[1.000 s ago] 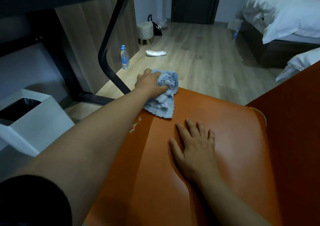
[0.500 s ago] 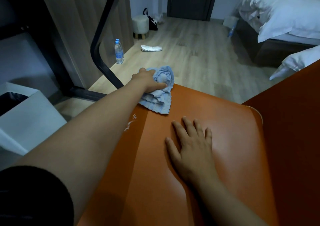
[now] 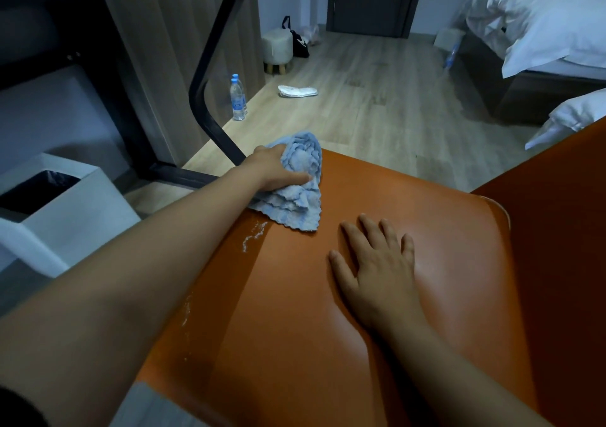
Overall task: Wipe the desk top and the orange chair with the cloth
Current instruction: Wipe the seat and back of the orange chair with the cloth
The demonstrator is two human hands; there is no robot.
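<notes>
Head view, left hand: I watched my left hand grip the bunched blue cloth at the far left corner of the orange chair seat.
Right hand: my right hand lay flat on the seat, fingers spread, holding nothing.
Edges: white scuffs ran along the seat's left edge; the black desk leg stood just beyond the cloth.
Room: wood floor stretched past the far edge; a white bin sat left.

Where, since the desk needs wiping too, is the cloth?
In the head view, the blue cloth sits bunched on the far left corner of the orange chair seat, gripped by the left hand, ahead of the flat right hand.
</notes>
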